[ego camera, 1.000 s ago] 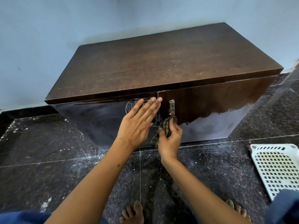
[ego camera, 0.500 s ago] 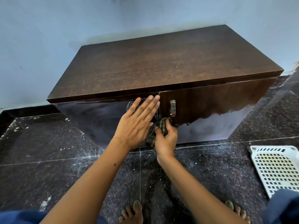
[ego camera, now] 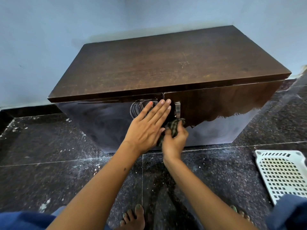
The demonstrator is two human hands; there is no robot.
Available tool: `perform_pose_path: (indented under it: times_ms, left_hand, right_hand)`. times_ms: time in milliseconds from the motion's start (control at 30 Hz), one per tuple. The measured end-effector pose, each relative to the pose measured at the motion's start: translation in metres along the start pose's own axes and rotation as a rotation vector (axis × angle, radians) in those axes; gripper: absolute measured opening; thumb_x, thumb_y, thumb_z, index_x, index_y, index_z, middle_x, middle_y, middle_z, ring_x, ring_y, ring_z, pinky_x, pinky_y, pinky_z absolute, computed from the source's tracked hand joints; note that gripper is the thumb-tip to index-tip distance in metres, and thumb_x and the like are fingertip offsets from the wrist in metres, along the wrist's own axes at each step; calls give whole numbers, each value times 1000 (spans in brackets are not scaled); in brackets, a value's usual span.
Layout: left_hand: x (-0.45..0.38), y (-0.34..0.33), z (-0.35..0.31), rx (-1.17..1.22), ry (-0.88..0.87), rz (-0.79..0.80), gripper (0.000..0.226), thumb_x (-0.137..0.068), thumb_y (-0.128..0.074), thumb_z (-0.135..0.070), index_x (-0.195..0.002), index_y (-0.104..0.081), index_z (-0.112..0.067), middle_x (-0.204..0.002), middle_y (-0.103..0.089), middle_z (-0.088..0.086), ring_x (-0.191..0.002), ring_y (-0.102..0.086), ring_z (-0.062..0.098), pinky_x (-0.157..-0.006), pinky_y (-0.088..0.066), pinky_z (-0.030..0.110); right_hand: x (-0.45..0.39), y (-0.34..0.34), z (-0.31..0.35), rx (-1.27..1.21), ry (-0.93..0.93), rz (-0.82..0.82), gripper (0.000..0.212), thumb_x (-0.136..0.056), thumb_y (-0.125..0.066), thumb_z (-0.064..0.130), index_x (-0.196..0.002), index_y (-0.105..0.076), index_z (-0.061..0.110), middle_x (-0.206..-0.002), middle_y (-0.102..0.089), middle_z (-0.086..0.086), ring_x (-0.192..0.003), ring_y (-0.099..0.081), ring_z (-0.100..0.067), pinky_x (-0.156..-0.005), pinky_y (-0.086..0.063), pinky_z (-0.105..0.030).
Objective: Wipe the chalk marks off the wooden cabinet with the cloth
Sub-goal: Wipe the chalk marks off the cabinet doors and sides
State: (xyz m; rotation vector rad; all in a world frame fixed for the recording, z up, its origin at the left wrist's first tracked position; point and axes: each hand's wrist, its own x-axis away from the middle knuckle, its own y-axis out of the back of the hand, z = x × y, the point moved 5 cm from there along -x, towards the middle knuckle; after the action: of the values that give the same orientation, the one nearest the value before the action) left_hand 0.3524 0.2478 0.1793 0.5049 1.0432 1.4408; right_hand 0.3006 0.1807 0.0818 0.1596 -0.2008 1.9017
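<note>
A low dark wooden cabinet (ego camera: 166, 67) stands against the blue wall, with two glossy doors and a metal handle (ego camera: 177, 109) on the right door. White chalk marks (ego camera: 135, 108) curve across the left door near its top inner corner. My left hand (ego camera: 147, 125) presses flat on the left door with straight fingers, partly covering the marks. My right hand (ego camera: 175, 141) grips a bunched dark checked cloth (ego camera: 174, 126) against the door seam just below the handle. A faint scratch-like mark (ego camera: 183, 63) shows on the cabinet top.
The floor is dark speckled stone tile (ego camera: 49, 171) with white dust specks. A white perforated plastic basket (ego camera: 282, 173) lies at the right edge. My bare feet (ego camera: 132, 218) and blue clothing show at the bottom.
My right hand with the cloth has slid a little left and down from the handle toward the door seam, then back right slightly. My left hand stays pressed on the left door.
</note>
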Motion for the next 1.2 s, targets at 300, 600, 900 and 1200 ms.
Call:
perform_pose_path:
  times_ms: [300,600,900,1200]
  left_hand:
    - [-1,-3,0,27,38,29,61,-97,-14,-35,-150,-4,-5,-157,5,10,-146,3,22,-118,2,44]
    - [-1,-4,0,82,44,24,60,-98,-16,-35,-150,-11,-7,-158,-2,8,-146,-2,22,-119,0,43]
    - [0,-4,-1,116,56,18,59,-98,-18,-34,-150,-12,-7,-158,-2,8,-146,-3,22,-119,-3,44]
    - [0,-4,-2,127,80,46,60,-98,-11,-35,-150,-3,-7,-157,7,7,-146,5,21,-118,5,43]
  right_hand:
    - [-16,13,-16,-44,-164,-87,53,-92,-54,5,-142,-39,11,-135,-46,-9,-117,-52,-23,-104,-42,-40]
    - [-3,4,-23,-85,-230,27,43,-93,-52,4,-135,-49,10,-129,-54,-8,-110,-54,-16,-101,-45,-36]
    - [3,-7,-29,-213,-413,167,28,-94,-49,2,-119,-61,5,-110,-66,-14,-99,-64,-27,-83,-54,-36]
    - [8,-15,-17,-147,-277,148,31,-94,-51,6,-124,-57,7,-117,-62,-12,-107,-60,-24,-96,-49,-44]
